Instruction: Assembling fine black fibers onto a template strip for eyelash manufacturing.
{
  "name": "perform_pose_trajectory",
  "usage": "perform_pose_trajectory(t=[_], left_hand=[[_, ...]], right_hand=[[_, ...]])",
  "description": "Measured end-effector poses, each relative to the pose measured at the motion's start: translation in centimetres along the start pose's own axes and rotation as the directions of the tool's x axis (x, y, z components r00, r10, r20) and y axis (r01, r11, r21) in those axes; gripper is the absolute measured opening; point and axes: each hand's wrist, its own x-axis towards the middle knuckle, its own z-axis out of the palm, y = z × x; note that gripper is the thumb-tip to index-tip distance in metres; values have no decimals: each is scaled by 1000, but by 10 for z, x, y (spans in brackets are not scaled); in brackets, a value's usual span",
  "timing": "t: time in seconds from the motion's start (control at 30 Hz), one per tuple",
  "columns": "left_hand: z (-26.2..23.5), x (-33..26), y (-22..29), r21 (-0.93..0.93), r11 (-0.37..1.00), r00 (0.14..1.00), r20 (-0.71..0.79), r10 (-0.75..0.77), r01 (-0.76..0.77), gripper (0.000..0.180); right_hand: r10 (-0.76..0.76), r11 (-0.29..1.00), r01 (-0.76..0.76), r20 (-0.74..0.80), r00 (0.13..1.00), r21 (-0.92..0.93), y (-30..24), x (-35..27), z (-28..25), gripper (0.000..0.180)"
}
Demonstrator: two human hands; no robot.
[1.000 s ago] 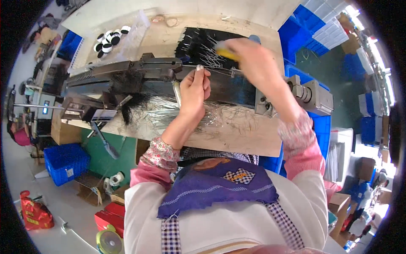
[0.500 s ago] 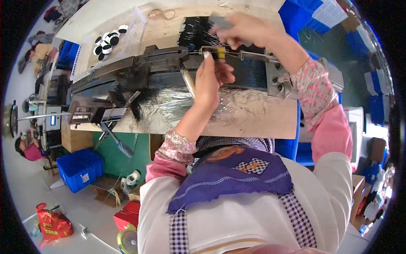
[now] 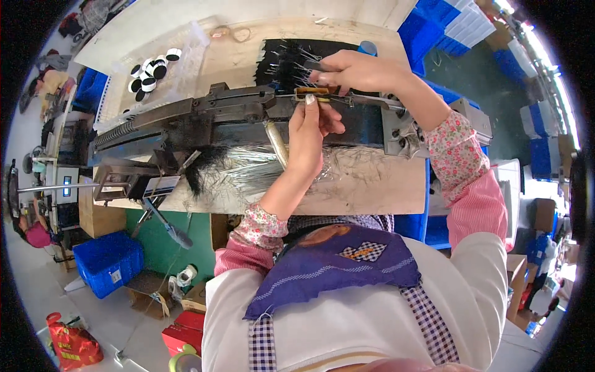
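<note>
Nearer to the long metal machine (image 3: 180, 110) than in the earlier frame, the right hand (image 3: 358, 71) has come down from higher beyond it, while the left hand (image 3: 305, 129) stays at its near edge. We see a wooden bench (image 3: 379, 181) beneath the machine; beyond its left part stands a clear plastic tray (image 3: 198, 41) of black-and-white round pieces (image 3: 159, 71), and beyond its middle lies a black mat (image 3: 341, 51). On that mat are dark-bristled wire pieces (image 3: 288, 62), which we judge done; the loose bare wires (image 3: 248, 170) strewn on the machine's near side look like what is left. One round seems under way between them. We see the right fingers bent and close together just beyond the machine's front bar, though whether they pinch anything we cannot tell. The left thumb rests against a small yellow-edged holder (image 3: 312, 91) set along the machine's top, the other fingers loosely curled; we cannot tell if they grip it.
</note>
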Motion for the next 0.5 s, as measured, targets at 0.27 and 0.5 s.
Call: perform_pose_trajectory(t=[0.27, 0.5], left_hand=[[-10, 5, -11, 82, 994, 998, 24, 65, -67, 31], [1, -1, -8, 57, 988, 989, -20, 147, -146, 30]], right_hand=[[5, 954, -9, 12, 1000, 299, -3, -4, 6, 25], [-2, 956, -2, 14, 1000, 293, -4, -3, 5, 23]])
